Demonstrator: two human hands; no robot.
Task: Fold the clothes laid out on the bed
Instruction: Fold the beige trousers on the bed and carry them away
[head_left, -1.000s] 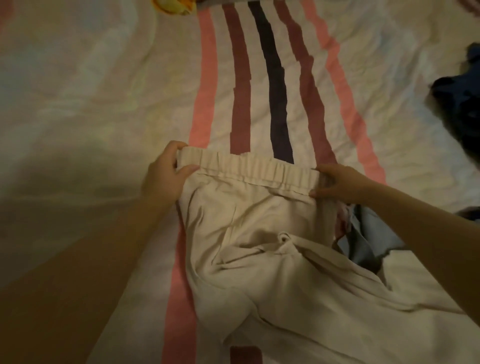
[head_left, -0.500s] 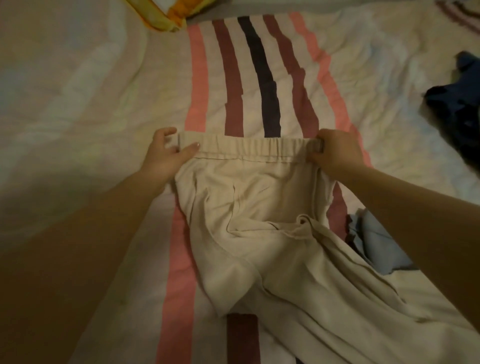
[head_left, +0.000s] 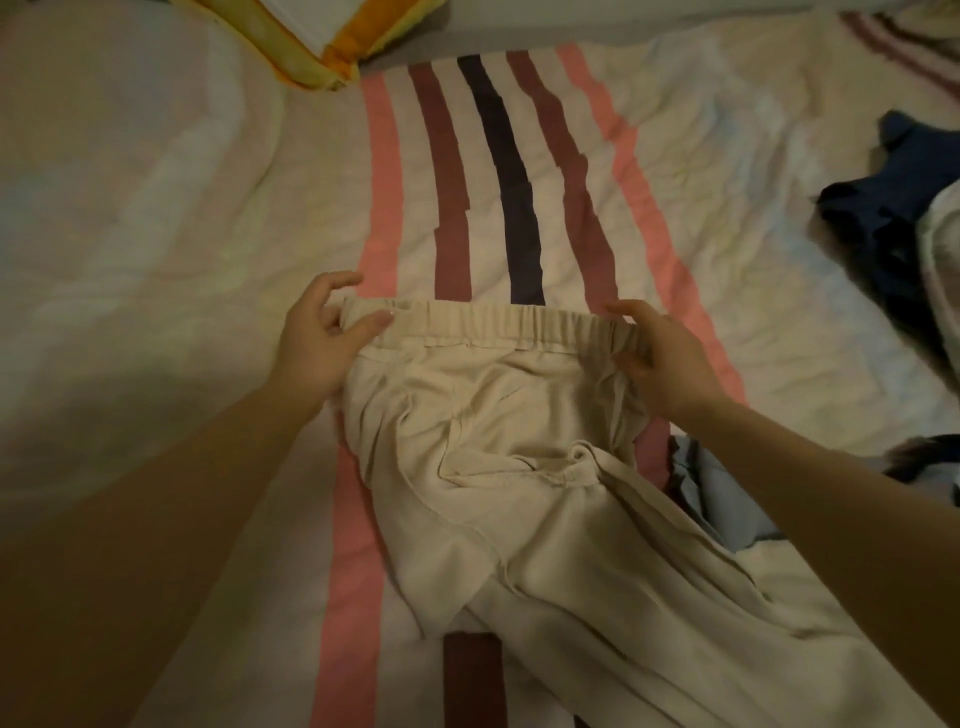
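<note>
Beige trousers (head_left: 498, 467) with an elastic waistband lie on the striped bedsheet (head_left: 488, 182), waistband away from me and legs running toward the lower right. My left hand (head_left: 322, 338) pinches the left end of the waistband between thumb and fingers. My right hand (head_left: 660, 358) holds the right end, fingers curled over the band's edge. The waistband is stretched flat between the two hands.
A grey-blue garment (head_left: 722, 499) lies under my right forearm. A dark blue garment (head_left: 893, 218) is heaped at the right edge. A yellow and orange pillow (head_left: 317, 47) sits at the top. The sheet to the left is bare.
Both hands carried the waistband away from me across the sheet and straightened it from tilted to level. The trousers now lie flatter.
</note>
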